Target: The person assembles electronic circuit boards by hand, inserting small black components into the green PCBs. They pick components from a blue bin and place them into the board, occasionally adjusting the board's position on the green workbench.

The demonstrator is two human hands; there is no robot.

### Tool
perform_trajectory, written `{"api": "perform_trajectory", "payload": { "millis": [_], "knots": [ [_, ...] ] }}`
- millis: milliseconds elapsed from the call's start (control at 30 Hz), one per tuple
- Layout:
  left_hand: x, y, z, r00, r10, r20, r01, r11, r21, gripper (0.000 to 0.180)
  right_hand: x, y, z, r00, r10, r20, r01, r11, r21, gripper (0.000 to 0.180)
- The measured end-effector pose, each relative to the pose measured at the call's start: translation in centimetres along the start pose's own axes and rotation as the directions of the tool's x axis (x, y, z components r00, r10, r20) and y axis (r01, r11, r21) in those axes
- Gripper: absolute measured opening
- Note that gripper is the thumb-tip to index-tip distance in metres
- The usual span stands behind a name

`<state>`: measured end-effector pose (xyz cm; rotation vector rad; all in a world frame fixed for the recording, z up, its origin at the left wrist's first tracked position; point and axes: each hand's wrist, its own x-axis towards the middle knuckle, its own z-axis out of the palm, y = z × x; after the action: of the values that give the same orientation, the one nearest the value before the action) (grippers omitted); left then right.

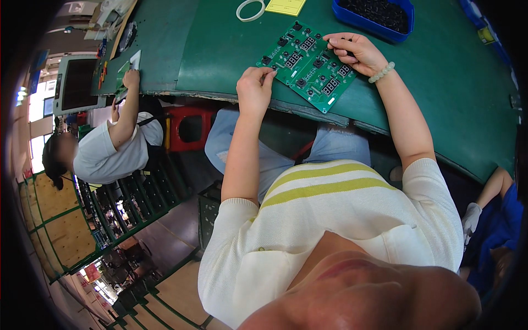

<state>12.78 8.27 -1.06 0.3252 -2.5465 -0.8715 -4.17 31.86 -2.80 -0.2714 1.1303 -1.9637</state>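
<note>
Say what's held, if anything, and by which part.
Left hand at the near-left edge of the green circuit board, right hand at its right edge; whether either grips it or anything else can't be told.

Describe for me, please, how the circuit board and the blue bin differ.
The circuit board is green and flat; the blue bin has raised walls. The board carries mounted parts, including digit displays, while the bin holds loose small black pieces. The left hand and right hand are at the board; neither touches the bin. Both carry many small parts.
</note>
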Motion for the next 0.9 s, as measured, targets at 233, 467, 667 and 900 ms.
{"api": "perform_trajectory", "payload": {
  "millis": [233,467,667,900],
  "knots": [
    [-0.8,-0.9,1.0,0.992,0.096,-0.076,-0.093,0.994,0.05,0.008,0.0,-0.2,0.5,1.0,0.013,0.015,-0.013,1.0,-0.026,0.028],
    [-0.3,2.5,2.0,0.936,0.242,-0.254,-0.258,0.966,-0.03,0.012,-0.6,-0.2,1.4,1.0,0.012,-0.022,-0.015,0.992,-0.123,0.025],
    [2.0,7.6,4.9,0.882,0.397,-0.253,-0.437,0.891,-0.125,0.021,-1.3,0.0,2.5,0.998,0.04,0.057,-0.029,0.982,-0.187,0.021],
    [1.9,7.7,5.2,0.947,0.261,-0.189,-0.305,0.916,-0.26,0.012,-1.2,0.2,2.1,0.994,0.075,0.082,-0.065,0.991,-0.117,0.023]
  ]
}}
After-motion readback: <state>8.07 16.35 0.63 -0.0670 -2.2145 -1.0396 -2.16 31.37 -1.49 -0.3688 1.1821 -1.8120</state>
